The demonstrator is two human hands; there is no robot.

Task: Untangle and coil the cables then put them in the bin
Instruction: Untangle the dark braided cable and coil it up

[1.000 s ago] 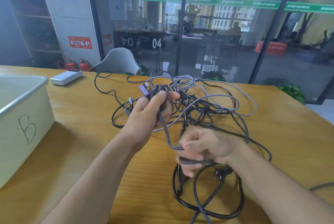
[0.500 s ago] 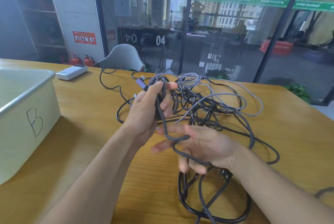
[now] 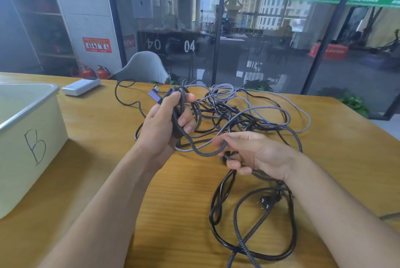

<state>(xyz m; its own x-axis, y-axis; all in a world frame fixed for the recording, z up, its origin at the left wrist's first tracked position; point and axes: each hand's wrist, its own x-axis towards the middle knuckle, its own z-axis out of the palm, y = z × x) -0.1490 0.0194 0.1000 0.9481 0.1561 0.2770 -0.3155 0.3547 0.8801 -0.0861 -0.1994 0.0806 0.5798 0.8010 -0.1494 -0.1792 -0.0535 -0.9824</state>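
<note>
**Braided cable half coiled, tangle on the table**

Fingers (image 3: pixel 187 123) of my left hand (image 3: pixel 166 124) are curled round a small bundle of loops of the braided cable (image 3: pixel 202 152), thumb pressed over the top; its flat dark plug (image 3: pixel 155 96) sticks out above my knuckles. From that bundle the cable, woven in a grey-black herringbone and thick as rope, sags in a soft curve to my right hand (image 3: pixel 257 155), where thumb and forefinger pinch it and the lower fingers curl loosely beneath.

Beyond both hands lies the tangle of cables (image 3: pixel 249 116) on the wooden table (image 3: pixel 97 137): thin pale grey braided cord looping toward the far right edge, smooth glossy black wire knotted through it. Nearer me, under my right forearm, a thick black power cord (image 3: pixel 287 235) makes wide open loops, its pronged plug (image 3: pixel 265 202) lying inside them.

At the table's left edge stands the bin (image 3: pixel 32 129), pale plastic with a rounded rim, marked with a hand-drawn B. Bare wood grain lies between it and my left arm. A white rectangular device (image 3: pixel 81 87) rests near the far edge.
</note>
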